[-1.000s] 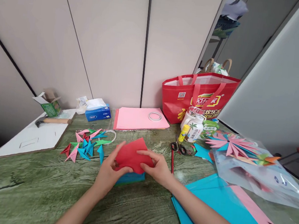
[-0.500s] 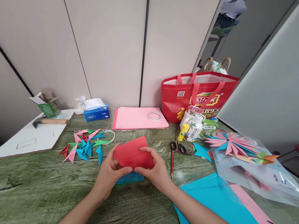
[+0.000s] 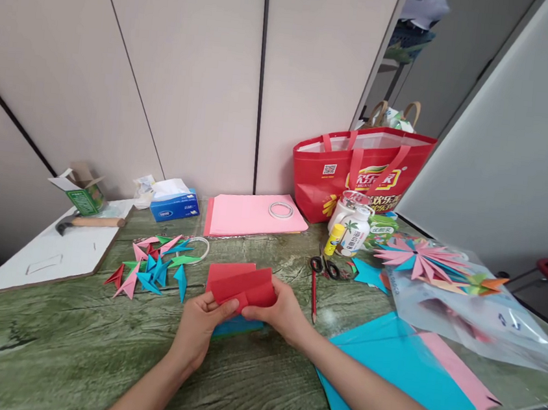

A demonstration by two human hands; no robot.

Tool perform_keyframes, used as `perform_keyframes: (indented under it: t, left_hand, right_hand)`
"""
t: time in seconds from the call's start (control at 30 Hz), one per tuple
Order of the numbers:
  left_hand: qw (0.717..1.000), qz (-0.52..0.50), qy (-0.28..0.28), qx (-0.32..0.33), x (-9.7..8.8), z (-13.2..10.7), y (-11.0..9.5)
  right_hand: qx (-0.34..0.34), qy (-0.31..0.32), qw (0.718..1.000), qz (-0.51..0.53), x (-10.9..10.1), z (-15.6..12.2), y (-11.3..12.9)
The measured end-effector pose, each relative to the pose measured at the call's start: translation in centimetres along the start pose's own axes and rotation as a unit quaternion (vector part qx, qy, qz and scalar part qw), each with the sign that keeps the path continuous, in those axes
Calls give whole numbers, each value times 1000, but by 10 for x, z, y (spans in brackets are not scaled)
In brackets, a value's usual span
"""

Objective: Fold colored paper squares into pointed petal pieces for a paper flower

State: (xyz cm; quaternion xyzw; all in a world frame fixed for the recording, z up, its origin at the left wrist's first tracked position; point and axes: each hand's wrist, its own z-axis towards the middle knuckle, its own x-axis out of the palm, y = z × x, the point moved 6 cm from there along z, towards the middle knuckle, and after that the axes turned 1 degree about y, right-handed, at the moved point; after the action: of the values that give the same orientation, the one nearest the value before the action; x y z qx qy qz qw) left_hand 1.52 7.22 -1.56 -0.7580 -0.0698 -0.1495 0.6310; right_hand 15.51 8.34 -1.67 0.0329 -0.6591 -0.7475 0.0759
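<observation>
A red paper sheet (image 3: 239, 281), partly folded over on itself, is held just above the green table (image 3: 44, 344) at its middle. My left hand (image 3: 202, 325) pinches its lower left edge with thumb on top. My right hand (image 3: 280, 310) grips its right side, fingers curled round the fold. Under the red sheet lies a small stack of blue and green paper squares (image 3: 236, 325). Several folded paper points (image 3: 153, 264) in pink, blue, green and red lie to the left of my hands.
Pink paper stack (image 3: 250, 215) with a tape ring (image 3: 280, 209), tissue box (image 3: 175, 204), hammer (image 3: 89, 222) on a white board, scissors (image 3: 324, 266), red pencil (image 3: 314, 297), glue stick (image 3: 334, 239), bottles, red bag (image 3: 360, 172), paper flower (image 3: 420, 259) on plastic, blue and pink sheets (image 3: 403, 375) at right.
The red sheet has gone from spread flat to folded over, its near edge brought up. Both hands have shifted slightly toward me with it.
</observation>
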Motion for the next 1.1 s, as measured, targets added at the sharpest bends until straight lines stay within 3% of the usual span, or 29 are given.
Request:
perform_keyframes:
  t: [0.23, 0.8, 0.93, 1.1]
  left_hand:
    - [1000, 1, -3, -21, 0, -2, 1]
    - [999, -11, -20, -36, 1, -3, 1]
    - [999, -19, -29, -35, 1, -3, 1]
    - [997, -52, -57, -30, -2, -3, 1]
  right_hand:
    - [50, 34, 994, 90, 6, -2, -3]
    - [87, 38, 986, 134, 12, -5, -2]
    - [77, 27, 993, 90, 9, -4, -3]
    - [-33, -66, 993, -89, -3, -2, 4]
